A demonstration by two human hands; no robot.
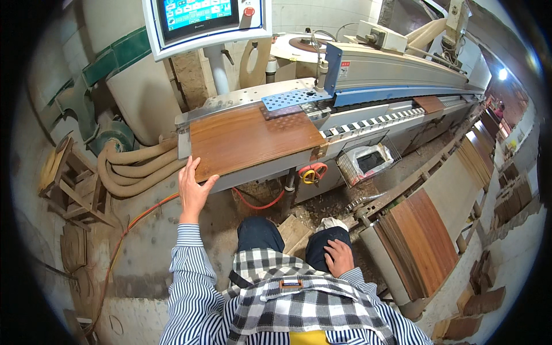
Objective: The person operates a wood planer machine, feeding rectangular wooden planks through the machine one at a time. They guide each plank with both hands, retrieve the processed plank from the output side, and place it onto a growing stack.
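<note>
A brown wood-grain panel [253, 141] lies flat on the infeed end of a long edge-banding machine [397, 83]. Its far right part passes beneath a blue perforated plate [296, 99]. My left hand [194, 192] touches the panel's near left corner, fingers stretched along the left edge and thumb spread toward the near edge; it is open and grips nothing. On my right knee rests my right hand [339, 257], fingers laid out on the dark trousers, holding nothing. Farther along the machine's track sits a smaller brown panel [429, 104].
A control screen [198, 16] with a red button [248, 11] stands over the machine. Thick hoses [135, 172] and a wooden stool [72, 178] are at left. A wire basket [370, 161] hangs off the machine's front. At right, a roller conveyor carries stacked panels [422, 241].
</note>
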